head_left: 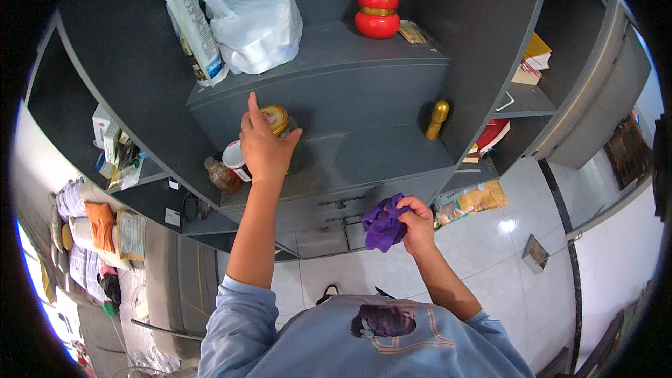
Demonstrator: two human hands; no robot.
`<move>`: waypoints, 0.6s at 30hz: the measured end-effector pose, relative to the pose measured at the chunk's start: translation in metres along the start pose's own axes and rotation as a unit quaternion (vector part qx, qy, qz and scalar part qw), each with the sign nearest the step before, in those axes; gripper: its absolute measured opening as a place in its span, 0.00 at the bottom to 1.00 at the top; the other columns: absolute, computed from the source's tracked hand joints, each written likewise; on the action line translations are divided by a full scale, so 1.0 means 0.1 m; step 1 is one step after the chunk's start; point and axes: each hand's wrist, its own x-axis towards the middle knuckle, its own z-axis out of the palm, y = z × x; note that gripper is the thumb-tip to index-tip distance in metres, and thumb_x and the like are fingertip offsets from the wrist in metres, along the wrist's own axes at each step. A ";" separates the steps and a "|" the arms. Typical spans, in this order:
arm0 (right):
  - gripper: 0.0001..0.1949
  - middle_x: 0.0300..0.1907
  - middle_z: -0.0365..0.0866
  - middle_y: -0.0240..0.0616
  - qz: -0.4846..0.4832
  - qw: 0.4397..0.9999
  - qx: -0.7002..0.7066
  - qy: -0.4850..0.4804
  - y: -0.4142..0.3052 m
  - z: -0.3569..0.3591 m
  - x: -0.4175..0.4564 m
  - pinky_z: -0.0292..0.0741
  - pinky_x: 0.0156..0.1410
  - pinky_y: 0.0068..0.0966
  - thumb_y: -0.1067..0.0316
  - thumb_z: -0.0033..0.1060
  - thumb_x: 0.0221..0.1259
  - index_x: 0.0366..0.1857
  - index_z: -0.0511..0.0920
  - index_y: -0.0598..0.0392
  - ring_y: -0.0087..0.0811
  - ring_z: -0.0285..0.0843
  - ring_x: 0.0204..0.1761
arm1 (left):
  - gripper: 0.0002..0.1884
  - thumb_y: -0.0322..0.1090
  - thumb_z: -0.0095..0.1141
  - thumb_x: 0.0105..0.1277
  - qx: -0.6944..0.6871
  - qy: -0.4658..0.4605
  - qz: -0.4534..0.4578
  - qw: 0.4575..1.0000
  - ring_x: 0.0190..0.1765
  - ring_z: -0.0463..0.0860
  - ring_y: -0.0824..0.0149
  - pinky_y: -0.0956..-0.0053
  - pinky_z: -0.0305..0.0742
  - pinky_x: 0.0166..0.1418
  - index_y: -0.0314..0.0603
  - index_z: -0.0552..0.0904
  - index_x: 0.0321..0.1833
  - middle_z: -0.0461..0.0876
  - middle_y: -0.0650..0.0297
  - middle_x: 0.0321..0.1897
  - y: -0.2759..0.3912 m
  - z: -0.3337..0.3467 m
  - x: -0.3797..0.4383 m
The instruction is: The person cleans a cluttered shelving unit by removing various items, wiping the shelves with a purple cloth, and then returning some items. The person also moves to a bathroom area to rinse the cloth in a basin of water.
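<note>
My left hand (266,147) reaches over the lower shelf, fingers spread, beside a glass jar with a yellow lid (274,118); whether it touches the jar cannot be told. Just left of the hand stands a white-lidded container (234,155), and beyond it a jar of reddish-brown contents (222,175). In front of the cabinet, my right hand (418,226) grips a bunched purple cloth (385,223). A gold-coloured, bottle-shaped object (437,121) stands at the right end of the lower shelf (378,152).
On the upper shelf (325,50) are a white plastic bag (257,21), an upright printed pouch (197,37) and a red gourd-shaped bottle (377,8). Side compartments hold books (536,52) and small boxes (107,134). A printed bag (472,202) lies low at the right. A grey sofa (181,283) stands left.
</note>
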 end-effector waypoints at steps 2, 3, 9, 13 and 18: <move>0.13 0.34 0.78 0.32 0.002 1.000 -0.005 0.007 0.02 -0.02 0.01 0.69 0.44 0.19 0.85 0.46 0.45 0.34 0.77 0.59 0.23 0.72 0.37 | 0.52 0.40 0.75 0.42 0.013 0.008 0.007 1.000 0.55 0.73 0.46 0.56 0.71 0.57 0.47 0.56 0.71 0.70 0.49 0.55 0.00 0.05 0.00; 0.13 0.35 0.78 0.33 0.004 1.000 -0.008 0.012 0.02 -0.02 0.00 0.70 0.45 0.19 0.85 0.46 0.45 0.34 0.77 0.60 0.24 0.73 0.37 | 0.51 0.40 0.75 0.42 0.007 0.012 0.024 1.000 0.55 0.73 0.46 0.56 0.71 0.57 0.47 0.58 0.70 0.71 0.48 0.54 0.02 0.08 -0.02; 0.12 0.37 0.82 0.41 0.020 1.000 -0.007 -0.006 -0.01 0.01 -0.02 0.73 0.49 0.24 0.84 0.45 0.46 0.34 0.76 0.58 0.33 0.79 0.41 | 0.47 0.39 0.75 0.42 -0.064 0.013 0.086 0.994 0.52 0.74 0.47 0.56 0.72 0.55 0.48 0.62 0.67 0.73 0.47 0.48 0.37 0.33 -0.13; 0.12 0.37 0.82 0.41 0.024 0.999 -0.025 0.004 0.04 -0.06 -0.05 0.73 0.49 0.23 0.85 0.45 0.46 0.33 0.77 0.59 0.32 0.79 0.42 | 0.46 0.38 0.74 0.42 -0.119 -0.004 0.136 0.983 0.53 0.73 0.47 0.56 0.70 0.57 0.47 0.62 0.67 0.73 0.48 0.49 0.71 0.59 -0.19; 0.13 0.33 0.76 0.29 0.022 0.999 -0.035 0.035 -0.04 -0.12 -0.18 0.68 0.41 0.16 0.85 0.46 0.45 0.33 0.78 0.58 0.19 0.71 0.34 | 0.46 0.36 0.73 0.43 -0.207 -0.048 0.170 0.962 0.57 0.69 0.45 0.54 0.63 0.62 0.45 0.61 0.67 0.71 0.46 0.52 1.15 0.85 -0.16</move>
